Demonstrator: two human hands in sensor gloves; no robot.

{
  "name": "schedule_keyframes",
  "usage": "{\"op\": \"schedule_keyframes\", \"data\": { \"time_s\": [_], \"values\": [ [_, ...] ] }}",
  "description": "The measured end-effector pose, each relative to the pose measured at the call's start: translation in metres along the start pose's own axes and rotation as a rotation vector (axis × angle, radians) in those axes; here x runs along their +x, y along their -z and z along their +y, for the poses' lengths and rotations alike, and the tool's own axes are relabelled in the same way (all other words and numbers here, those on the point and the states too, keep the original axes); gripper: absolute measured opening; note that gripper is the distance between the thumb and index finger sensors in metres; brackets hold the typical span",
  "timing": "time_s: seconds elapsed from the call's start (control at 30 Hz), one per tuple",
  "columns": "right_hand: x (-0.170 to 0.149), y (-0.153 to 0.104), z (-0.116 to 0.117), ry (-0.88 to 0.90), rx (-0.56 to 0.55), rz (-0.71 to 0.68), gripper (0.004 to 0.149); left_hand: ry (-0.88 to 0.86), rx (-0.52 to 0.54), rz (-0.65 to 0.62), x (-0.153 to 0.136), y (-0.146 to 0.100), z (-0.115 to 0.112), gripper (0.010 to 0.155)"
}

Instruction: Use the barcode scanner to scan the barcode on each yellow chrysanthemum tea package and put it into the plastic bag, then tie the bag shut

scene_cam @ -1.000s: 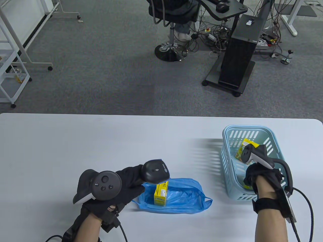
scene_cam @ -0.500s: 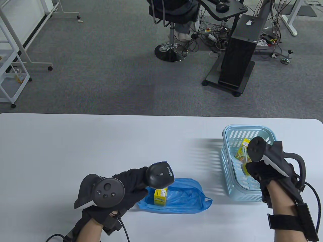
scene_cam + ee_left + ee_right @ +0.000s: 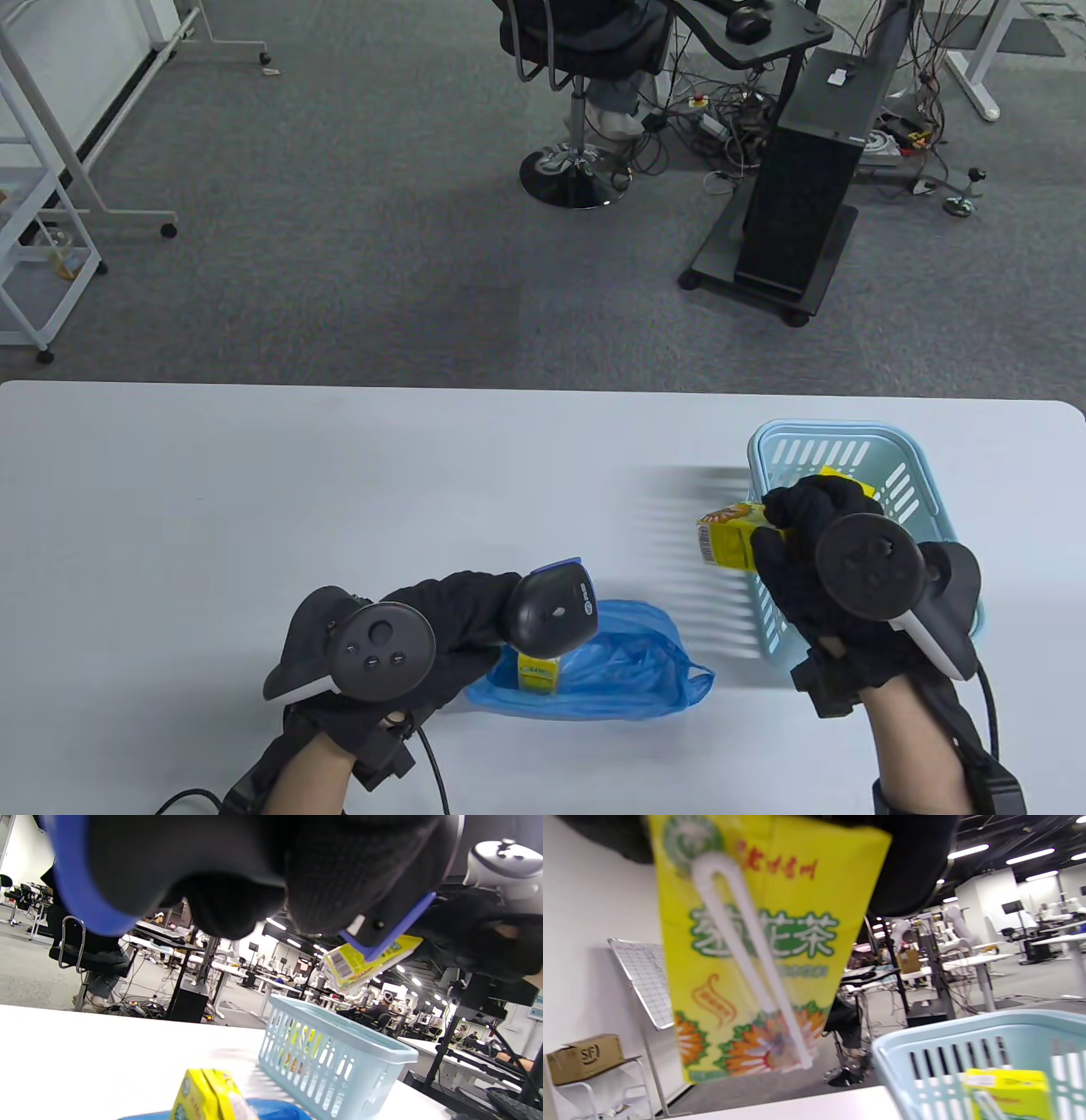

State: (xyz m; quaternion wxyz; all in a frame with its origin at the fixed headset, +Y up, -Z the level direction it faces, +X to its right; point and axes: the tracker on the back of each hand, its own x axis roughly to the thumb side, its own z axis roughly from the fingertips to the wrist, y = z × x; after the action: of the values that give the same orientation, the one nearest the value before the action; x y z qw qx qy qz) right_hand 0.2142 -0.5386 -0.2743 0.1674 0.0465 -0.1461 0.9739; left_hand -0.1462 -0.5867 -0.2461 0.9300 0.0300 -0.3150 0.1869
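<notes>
My right hand (image 3: 793,531) grips a yellow chrysanthemum tea package (image 3: 728,535) and holds it above the left rim of the light blue basket (image 3: 912,475), barcode end pointing left. The right wrist view shows that package (image 3: 755,950) close up with its straw, and another yellow package (image 3: 1007,1092) inside the basket (image 3: 925,1052). My left hand (image 3: 462,615) holds the black barcode scanner (image 3: 556,607) over the blue plastic bag (image 3: 628,671), where one yellow package (image 3: 536,672) lies. From the left wrist, the scanner's underside (image 3: 212,870) fills the top.
The white table (image 3: 254,509) runs wide to the left and behind the bag. Beyond its far edge are grey carpet, an office chair (image 3: 577,51), a black computer cart (image 3: 797,187) and a white rack (image 3: 42,212).
My right hand lifted a yellow package out of the basket and carried it left over the rim. My left hand drifted slightly right with the scanner over the bag.
</notes>
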Motion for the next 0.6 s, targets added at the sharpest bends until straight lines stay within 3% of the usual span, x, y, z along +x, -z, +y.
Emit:
{"op": "schedule_keyframes", "data": {
  "time_s": [0.33, 0.6],
  "values": [
    [0.007, -0.004, 0.057, 0.256, -0.051, -0.047, 0.057, 0.037, -0.003, 0.057, -0.01, 0.01, -0.016, 0.065],
    [0.002, -0.004, 0.08, 0.284, -0.018, -0.073, 0.057, 0.09, -0.023, 0.042, -0.012, 0.017, -0.032, 0.062]
  ]
}}
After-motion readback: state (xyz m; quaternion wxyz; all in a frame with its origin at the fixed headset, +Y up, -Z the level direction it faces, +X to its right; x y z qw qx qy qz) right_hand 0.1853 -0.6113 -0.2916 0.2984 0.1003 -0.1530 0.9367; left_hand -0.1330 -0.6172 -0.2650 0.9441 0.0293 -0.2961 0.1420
